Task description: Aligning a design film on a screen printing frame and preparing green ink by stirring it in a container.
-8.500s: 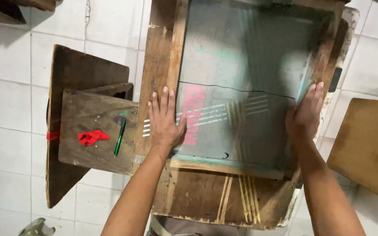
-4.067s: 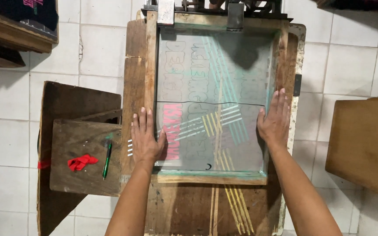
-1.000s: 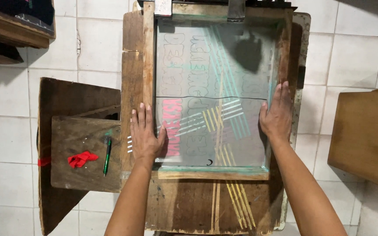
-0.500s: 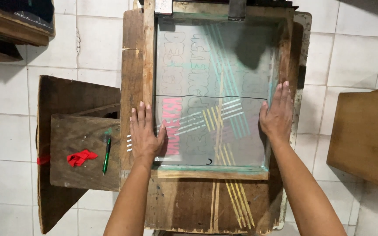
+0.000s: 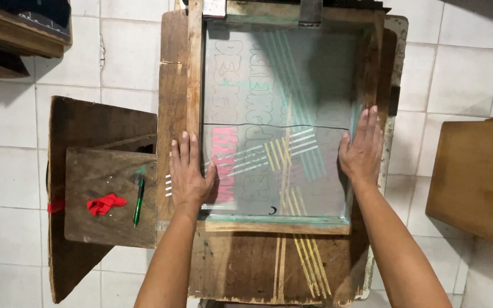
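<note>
A wooden-framed printing screen [image 5: 195, 74] with grey mesh lies flat on a stained wooden board [image 5: 246, 262]. Through the mesh show pink lettering, white and yellow stripes and green diagonal lines. My left hand [image 5: 188, 174] presses palm down, fingers spread, on the screen's left frame and the mesh beside it. My right hand [image 5: 363, 148] lies flat, fingers together, against the right frame. Neither hand holds anything. Two metal clamps grip the far edge of the frame.
A small wooden side shelf [image 5: 109, 222] at the left carries a green pen [image 5: 138, 199] and a red rag [image 5: 105, 203]. A brown wooden surface [image 5: 477, 177] stands at the right. A dark shelf [image 5: 18, 28] sits at the top left. White floor tiles lie below.
Over the earlier frames the screen came down from a tilted position to flat on the board. In the last second both hands stay pressed on it almost unmoved.
</note>
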